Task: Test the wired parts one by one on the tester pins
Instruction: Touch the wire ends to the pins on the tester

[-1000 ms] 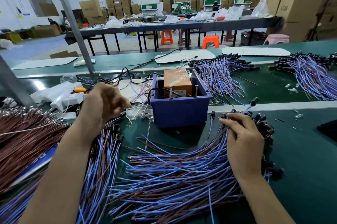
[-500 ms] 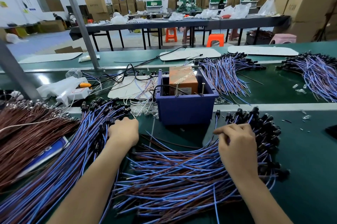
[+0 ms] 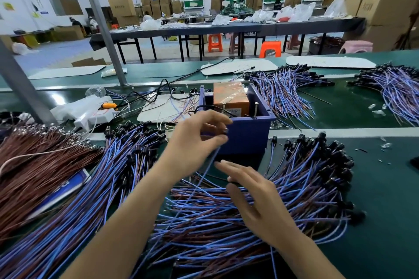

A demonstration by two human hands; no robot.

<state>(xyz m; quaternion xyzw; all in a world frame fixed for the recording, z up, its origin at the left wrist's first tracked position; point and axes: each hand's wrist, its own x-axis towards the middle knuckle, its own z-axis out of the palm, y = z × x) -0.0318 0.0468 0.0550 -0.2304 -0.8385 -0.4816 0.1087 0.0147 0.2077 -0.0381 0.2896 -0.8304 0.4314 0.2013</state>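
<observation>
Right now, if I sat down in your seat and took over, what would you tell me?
Left hand pinches one wired part, raised in front of the blue tester box; its wire hangs down.
Right hand is open, low over the middle pile.
The two pins stand in the box, no part on them.
Done: one part picked up. A second pile lies to the left; whether it is tested, I cannot tell.
Left: touch this part to the pins, then go through the middle pile one by one.

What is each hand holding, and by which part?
Left hand pinches one wired part near its black head; wire hangs below. Right hand holds nothing.
</observation>
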